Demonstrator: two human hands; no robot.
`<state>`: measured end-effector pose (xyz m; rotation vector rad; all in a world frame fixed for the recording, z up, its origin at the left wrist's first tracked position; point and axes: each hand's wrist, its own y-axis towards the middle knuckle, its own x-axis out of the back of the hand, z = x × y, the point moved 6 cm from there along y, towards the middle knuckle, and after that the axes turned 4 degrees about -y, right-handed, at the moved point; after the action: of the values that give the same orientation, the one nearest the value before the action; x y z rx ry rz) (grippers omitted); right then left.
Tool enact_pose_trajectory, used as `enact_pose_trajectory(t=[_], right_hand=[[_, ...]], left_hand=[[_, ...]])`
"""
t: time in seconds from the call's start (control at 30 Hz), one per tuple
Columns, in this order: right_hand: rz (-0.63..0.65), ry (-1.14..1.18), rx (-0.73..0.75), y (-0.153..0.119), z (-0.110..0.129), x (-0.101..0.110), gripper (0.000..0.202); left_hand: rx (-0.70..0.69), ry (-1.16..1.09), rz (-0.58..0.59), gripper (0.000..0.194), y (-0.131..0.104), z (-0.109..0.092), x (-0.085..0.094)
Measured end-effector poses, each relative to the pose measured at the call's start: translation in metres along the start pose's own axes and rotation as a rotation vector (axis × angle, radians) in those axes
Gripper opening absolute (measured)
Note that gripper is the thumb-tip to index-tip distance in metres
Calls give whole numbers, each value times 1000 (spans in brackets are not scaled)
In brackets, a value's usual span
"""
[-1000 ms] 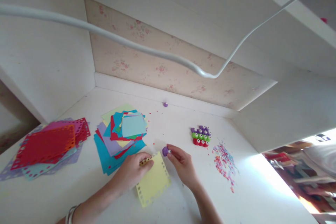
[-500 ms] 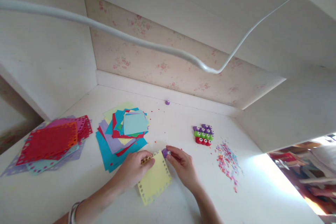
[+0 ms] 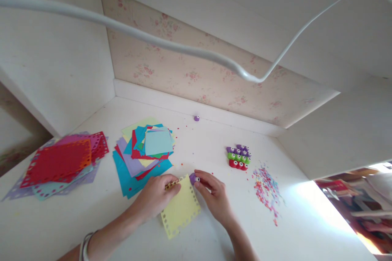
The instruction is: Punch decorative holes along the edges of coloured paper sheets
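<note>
My left hand (image 3: 162,193) pinches the upper left edge of a yellow sheet of paper (image 3: 180,210), which has small holes punched along its edges. At the sheet's upper right corner my right hand (image 3: 214,195) grips a small purple paper punch (image 3: 192,178) shaped like a creature with an eye. The punch sits against the paper's edge; whether its jaws are pressed together I cannot tell. To the right stand several similar paper punches (image 3: 239,157) in purple, green and red rows. One more purple punch (image 3: 197,118) lies near the back wall.
Plain coloured papers (image 3: 159,142) lie in a pile left of centre. Farther left is a pile of hole-edged sheets (image 3: 61,161). Tiny punched-out bits (image 3: 266,189) are heaped at right on the white desk (image 3: 122,248). A white cable (image 3: 183,47) crosses above.
The camera view has shifted slightly. Both hands, the yellow paper and the purple punch keep almost the same positions.
</note>
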<state>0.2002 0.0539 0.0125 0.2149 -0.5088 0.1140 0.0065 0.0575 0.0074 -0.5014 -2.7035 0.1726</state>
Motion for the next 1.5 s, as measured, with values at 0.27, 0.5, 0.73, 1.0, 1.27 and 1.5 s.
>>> enact_pose_trajectory(t=[0.27, 0.5, 0.73, 1.0, 1.27, 1.5], right_hand=[[-3, -140, 53, 0, 8, 1, 20], [26, -190, 59, -1, 9, -1, 20], [28, -184, 54, -2, 10, -1, 20], [28, -165, 67, -2, 12, -1, 19], [20, -167, 98, -1, 11, -1, 18], [12, -127, 101, -1, 7, -2, 18]], left_hand=[[-16, 27, -1, 32, 0, -4, 1], [-6, 55, -6, 32, -1, -6, 2], [6, 67, -2, 34, -1, -7, 3], [-9, 58, -15, 32, -1, -8, 3], [-24, 96, -19, 32, -1, -6, 2], [-32, 110, -35, 37, -2, -7, 3]])
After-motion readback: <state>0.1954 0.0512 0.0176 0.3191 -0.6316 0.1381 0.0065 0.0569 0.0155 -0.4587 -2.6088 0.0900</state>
